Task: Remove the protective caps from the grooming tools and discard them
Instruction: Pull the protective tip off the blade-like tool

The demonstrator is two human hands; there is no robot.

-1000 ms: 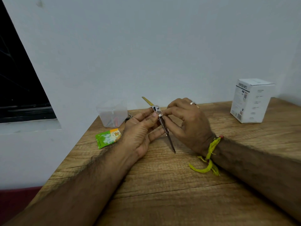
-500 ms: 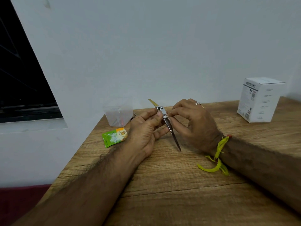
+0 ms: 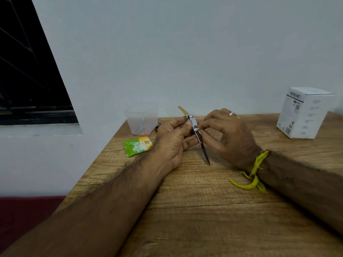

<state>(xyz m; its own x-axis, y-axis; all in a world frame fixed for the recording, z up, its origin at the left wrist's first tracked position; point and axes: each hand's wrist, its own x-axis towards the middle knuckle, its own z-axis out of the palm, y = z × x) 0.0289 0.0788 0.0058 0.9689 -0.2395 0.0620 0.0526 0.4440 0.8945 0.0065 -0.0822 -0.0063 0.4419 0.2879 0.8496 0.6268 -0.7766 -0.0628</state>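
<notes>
Above the wooden tabletop [image 3: 204, 210], the left hand [image 3: 172, 140] pinches a slim steel grooming tool [image 3: 196, 132] near its pivot; the right hand's [image 3: 232, 136] grip pinches what seems a small white cap [image 3: 197, 129]. A sudden release could jab the fingers or fling the cap.

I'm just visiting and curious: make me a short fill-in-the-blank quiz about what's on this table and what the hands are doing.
1. Both hands hold a slim metal grooming tool whose far tip is coloured ____.
2. The green sachet lies on the wooden table just in front of a clear plastic ____.
3. The white carton stands on the person's ____ side.
4. A yellow-green thread is tied round the ____ wrist.

Missing words: gold; container; right; right
</notes>
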